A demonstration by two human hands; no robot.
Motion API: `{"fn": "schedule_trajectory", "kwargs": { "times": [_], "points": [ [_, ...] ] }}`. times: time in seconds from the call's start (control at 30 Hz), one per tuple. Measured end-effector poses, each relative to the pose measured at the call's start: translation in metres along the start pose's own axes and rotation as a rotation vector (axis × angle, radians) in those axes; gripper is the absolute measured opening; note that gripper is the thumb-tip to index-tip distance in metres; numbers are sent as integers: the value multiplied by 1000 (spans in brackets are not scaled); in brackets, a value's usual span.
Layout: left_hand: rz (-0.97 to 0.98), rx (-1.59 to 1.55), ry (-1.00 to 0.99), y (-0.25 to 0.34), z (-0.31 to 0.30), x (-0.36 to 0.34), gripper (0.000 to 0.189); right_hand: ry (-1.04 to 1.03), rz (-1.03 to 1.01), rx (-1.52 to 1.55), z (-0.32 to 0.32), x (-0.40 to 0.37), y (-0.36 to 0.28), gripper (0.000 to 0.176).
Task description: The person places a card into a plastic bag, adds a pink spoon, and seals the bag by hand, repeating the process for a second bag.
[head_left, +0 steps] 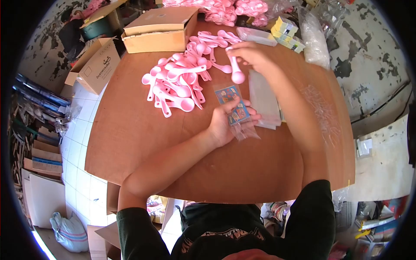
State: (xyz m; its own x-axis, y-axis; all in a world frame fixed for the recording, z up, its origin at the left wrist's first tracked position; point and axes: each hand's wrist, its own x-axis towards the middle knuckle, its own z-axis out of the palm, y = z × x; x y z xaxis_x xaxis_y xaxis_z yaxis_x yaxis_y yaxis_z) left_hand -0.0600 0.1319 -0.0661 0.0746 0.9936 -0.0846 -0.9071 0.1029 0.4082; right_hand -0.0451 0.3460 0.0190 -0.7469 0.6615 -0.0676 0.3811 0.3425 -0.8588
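Observation:
My left hand [225, 121] holds a clear plastic bag with a blue printed card [234, 104] in it, above the middle of the brown table [208, 173]. Up and to the right, my right hand [249, 54] grips a pink spoon [236, 71] by its handle end, with the bowl hanging down. A loose pile of pink spoons [177, 82] lies left of both hands. Beside the left hand, under the right forearm, is a stack of clear plastic bags [263, 102].
A closed cardboard box [158, 32] stands at the back left. Bagged pink items [221, 11], yellow-white small boxes [286, 32] and a plastic roll [316, 43] line the back. Thin clear strips [323, 112] lie at right. An open carton [96, 65] stands beyond the left edge.

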Motion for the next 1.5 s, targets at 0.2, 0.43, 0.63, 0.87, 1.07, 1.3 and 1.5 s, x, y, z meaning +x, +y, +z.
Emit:
{"fn": "schedule_trajectory", "kwargs": {
  "times": [0.2, 0.43, 0.63, 0.87, 1.07, 1.3, 1.5],
  "points": [
    [10, -65, 94, 7, 12, -5, 43, 195, -358, 28, -46, -168, -14, 18],
    [50, -75, 195, 7, 23, -6, 45, 219, -900, -302, -13, -302, 2, 21],
    [29, -70, 152, -1, 28, -11, 44, 320, -1097, -513, 7, -305, 13, 22],
    [3, -66, 117, -9, 33, -17, 45, 399, -1132, -670, 18, -293, 17, 23],
    [20, -96, 111, -1, 36, -19, 51, 417, -1154, -641, 20, -293, 20, 23],
    [31, -116, 49, -4, 36, -18, 54, 389, -1157, -647, 18, -294, 25, 21],
    [-3, -129, 16, -10, 35, -20, 56, 442, -1157, -673, 24, -292, 28, 22]
  ]
}}
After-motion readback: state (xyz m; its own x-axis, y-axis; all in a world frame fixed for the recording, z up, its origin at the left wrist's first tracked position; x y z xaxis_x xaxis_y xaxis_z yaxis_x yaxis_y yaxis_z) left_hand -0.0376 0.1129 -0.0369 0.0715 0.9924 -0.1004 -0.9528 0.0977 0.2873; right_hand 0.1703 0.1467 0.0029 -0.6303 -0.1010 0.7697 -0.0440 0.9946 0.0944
